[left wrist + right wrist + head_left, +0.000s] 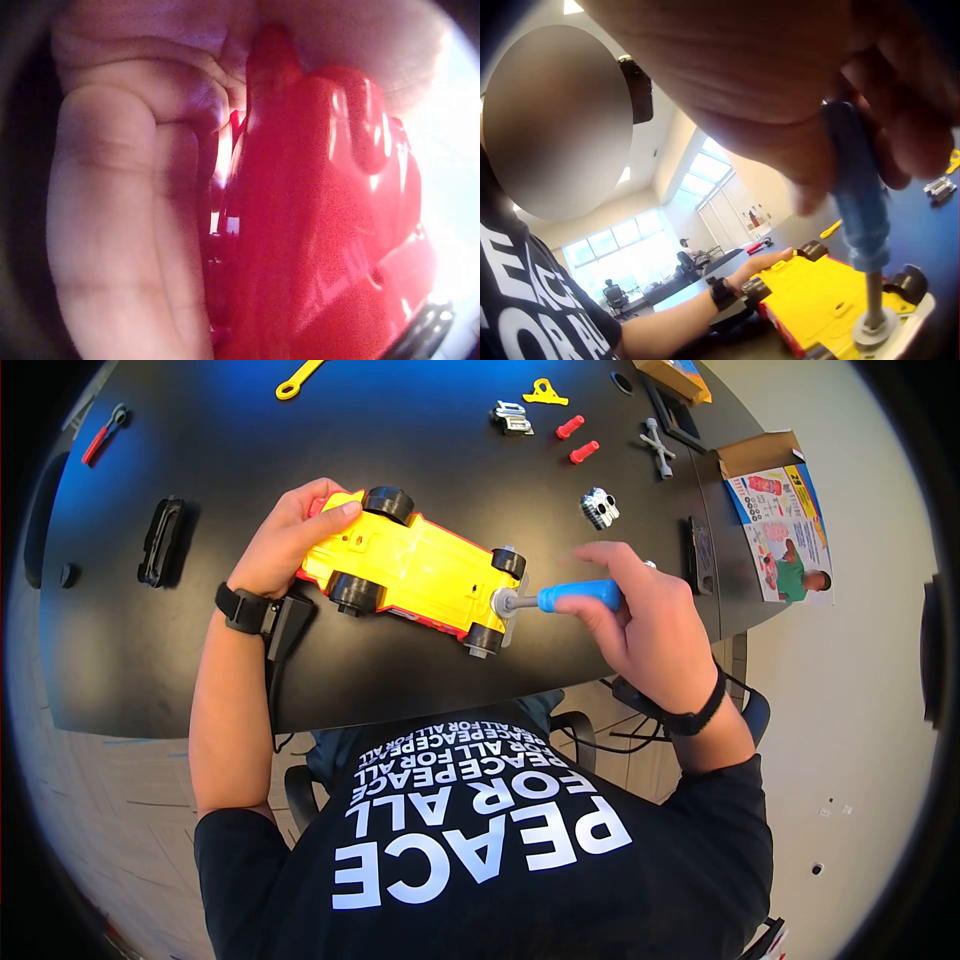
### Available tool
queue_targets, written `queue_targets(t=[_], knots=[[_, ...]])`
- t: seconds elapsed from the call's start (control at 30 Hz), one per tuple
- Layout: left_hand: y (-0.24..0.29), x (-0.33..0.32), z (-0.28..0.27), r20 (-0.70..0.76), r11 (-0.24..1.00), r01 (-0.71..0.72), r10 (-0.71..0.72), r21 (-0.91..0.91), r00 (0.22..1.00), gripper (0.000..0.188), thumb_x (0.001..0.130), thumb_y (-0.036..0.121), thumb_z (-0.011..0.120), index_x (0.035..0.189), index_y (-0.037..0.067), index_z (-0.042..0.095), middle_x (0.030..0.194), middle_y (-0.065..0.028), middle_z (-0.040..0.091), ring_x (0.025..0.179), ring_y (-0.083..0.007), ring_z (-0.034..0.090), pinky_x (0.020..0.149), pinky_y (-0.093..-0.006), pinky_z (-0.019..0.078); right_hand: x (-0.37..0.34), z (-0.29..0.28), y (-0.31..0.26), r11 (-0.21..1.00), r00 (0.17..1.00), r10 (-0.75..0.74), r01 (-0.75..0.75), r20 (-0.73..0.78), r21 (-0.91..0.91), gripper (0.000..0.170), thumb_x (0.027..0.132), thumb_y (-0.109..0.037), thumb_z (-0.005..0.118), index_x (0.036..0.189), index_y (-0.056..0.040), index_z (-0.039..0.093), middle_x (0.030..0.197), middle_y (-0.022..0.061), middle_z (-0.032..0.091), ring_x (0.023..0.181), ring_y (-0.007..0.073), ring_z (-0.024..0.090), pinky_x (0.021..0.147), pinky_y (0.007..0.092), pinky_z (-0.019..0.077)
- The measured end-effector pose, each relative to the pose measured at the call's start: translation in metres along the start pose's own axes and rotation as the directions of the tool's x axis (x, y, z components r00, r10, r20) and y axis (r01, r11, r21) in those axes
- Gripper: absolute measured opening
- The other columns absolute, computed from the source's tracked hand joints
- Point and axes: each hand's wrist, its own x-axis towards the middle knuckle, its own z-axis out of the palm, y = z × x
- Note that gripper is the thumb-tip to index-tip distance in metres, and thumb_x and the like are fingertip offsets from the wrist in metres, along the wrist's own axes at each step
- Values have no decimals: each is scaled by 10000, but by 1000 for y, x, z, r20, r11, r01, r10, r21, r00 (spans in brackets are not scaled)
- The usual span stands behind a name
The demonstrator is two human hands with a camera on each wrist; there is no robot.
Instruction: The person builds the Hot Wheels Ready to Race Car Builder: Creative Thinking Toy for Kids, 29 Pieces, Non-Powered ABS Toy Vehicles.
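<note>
A toy car (420, 572) is upside down above the table, its yellow underside and black wheels facing up. My left hand (278, 545) grips one end, thumb over the yellow base. In the left wrist view, fingers lie along the shiny red body (322, 210). My right hand (655, 615) holds a blue-handled toy screwdriver (582, 596) between thumb and fingers. Its grey shaft meets a round grey bolt (503, 603) at the car's other end, between two wheels. The right wrist view shows the screwdriver (861, 214) standing on that bolt, beside a pale bumper (911, 330).
On the black table (330, 450) lie a yellow wrench (292, 385), a red-handled tool (104, 436), a black tray-like part (161, 542), red pegs (570, 427), a silver part (513, 418), an engine-like piece (600, 508) and a grey cross wrench (657, 448). A printed box (780, 525) stands right.
</note>
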Motion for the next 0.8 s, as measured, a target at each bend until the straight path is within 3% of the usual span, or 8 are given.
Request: queue_targets(t=[0.1,0.17,0.3,0.37,0.47,0.57,0.67,0.8], knots=[[1,0,1,-1,1000,3,-3,-4,1000,272,1052,270,758,1132,19,691,1008,-32,761,901,-74,722,819,-259,574,2,-1,-1,994,994,106,-106,25,-5,476,927,-213,866,1301,-36,631,1014,171,711,765,365,693,684,431,554],[2,-1,1,2,1000,7,-7,-13,1000,270,1052,268,756,1133,18,692,1009,-32,760,902,-73,721,820,-260,574,4,-7,-10,976,998,60,-66,36,209,501,919,-237,876,1298,-24,626,1001,181,718,773,381,705,678,435,554],[2,0,1,2,1000,0,0,-6,1000,268,1053,265,755,1133,17,692,1010,-31,758,907,-73,719,823,-261,573,2,0,3,990,996,-93,92,6,106,565,891,-260,901,1319,-20,620,1074,198,705,842,394,710,714,438,563],[2,0,1,-2,1000,-5,5,2,1000,269,1054,266,755,1131,17,691,1009,-30,757,908,-73,718,823,-261,573,5,-5,-2,946,896,323,-310,306,-90,555,891,-191,885,1340,-14,610,1216,212,671,966,400,706,795,444,574],[3,-2,1,-1,1000,-4,4,-15,1000,271,1051,269,758,1132,19,690,1007,-30,756,906,-74,718,823,-260,573,5,-6,-9,997,999,-31,32,-18,70,470,928,-194,859,1293,-20,620,1022,207,708,934,400,707,769,447,569],[0,-1,1,-2,1000,-5,5,-23,1000,274,1050,269,760,1136,19,687,1009,-32,757,907,-77,720,824,-261,574,5,-2,-3,986,992,-128,128,-9,107,433,950,-240,846,1236,-10,617,928,191,711,853,392,714,704,452,558],[-1,1,0,-11,1000,6,-6,2,1000,276,1050,267,761,1139,18,682,1017,-36,759,912,-81,724,827,-264,578,2,6,2,995,993,100,-99,61,-12,423,950,-274,842,1218,-34,619,949,176,721,815,379,711,672,459,549],[2,-2,3,-18,1000,0,0,-10,1000,281,1049,270,762,1139,17,680,1018,-34,756,911,-82,723,831,-267,581,2,11,2,998,996,57,-55,72,-19,429,937,-271,840,1235,-55,619,980,148,715,823,365,704,684,463,555]])
